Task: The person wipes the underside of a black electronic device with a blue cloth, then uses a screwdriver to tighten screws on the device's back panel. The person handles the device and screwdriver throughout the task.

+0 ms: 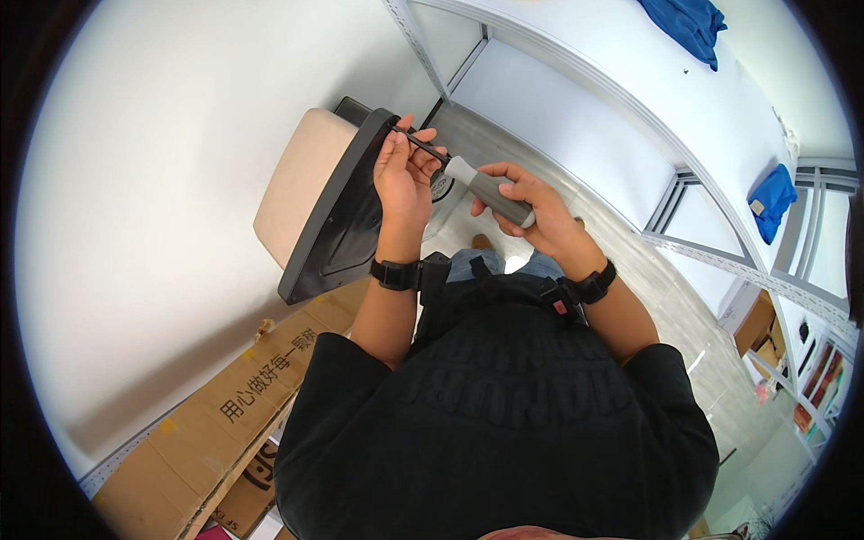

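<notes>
toward the upper middle of the frame, a screwdriver [495, 195] lies on a slant, its grey handle lower right and its dark shaft [425, 148] running up and left. the right hand [538, 209] is closed around the handle, thumb along the upper side and fingers curled beneath, so the shaft sticks out well beyond the grip on its left side. the left hand [409, 171] is raised at the other end, fingers bent about the shaft near its tip; whether they pinch it or only lie against it, i cannot tell. that tip is at the upper corner of a black panel [346, 225], partly hidden by the fingers, so contact is unclear. the panel stands tilted left of the left hand, with a beige pad [301, 184] on its far side. a black band [394, 274] circles the left wrist, another [596, 283] the right. at lower left is a cardboard box [193, 450]; at upper right, a blue cloth [688, 31] lies on a white shelf [603, 36].
</notes>
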The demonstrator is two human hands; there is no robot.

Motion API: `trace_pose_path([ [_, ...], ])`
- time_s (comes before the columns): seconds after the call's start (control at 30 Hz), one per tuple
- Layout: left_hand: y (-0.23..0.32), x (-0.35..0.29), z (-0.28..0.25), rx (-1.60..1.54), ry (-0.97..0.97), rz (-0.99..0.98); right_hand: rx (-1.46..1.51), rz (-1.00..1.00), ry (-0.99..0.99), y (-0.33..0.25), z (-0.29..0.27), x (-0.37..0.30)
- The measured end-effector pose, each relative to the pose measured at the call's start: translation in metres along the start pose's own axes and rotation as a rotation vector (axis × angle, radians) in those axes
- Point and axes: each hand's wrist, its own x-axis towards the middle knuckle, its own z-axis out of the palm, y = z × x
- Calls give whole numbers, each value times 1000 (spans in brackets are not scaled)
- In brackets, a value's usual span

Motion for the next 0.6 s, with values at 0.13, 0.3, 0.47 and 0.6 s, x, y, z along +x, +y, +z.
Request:
trace_pose_path([
  [0.13, 2, 0, 5, -31, 39, 11, 16, -12, -2, 1, 1, 1],
  [0.3, 2, -2, 8, -3, 61, 28, 85, 2, 5, 1, 2, 2],
  [0.47, 1, 2, 5, 1, 23, 19, 175, 25, -18, 2, -5, 6],
  [0.6, 1, 3, 6, -25, 41, 18, 1, 17, 46, -3, 1, 8],
])
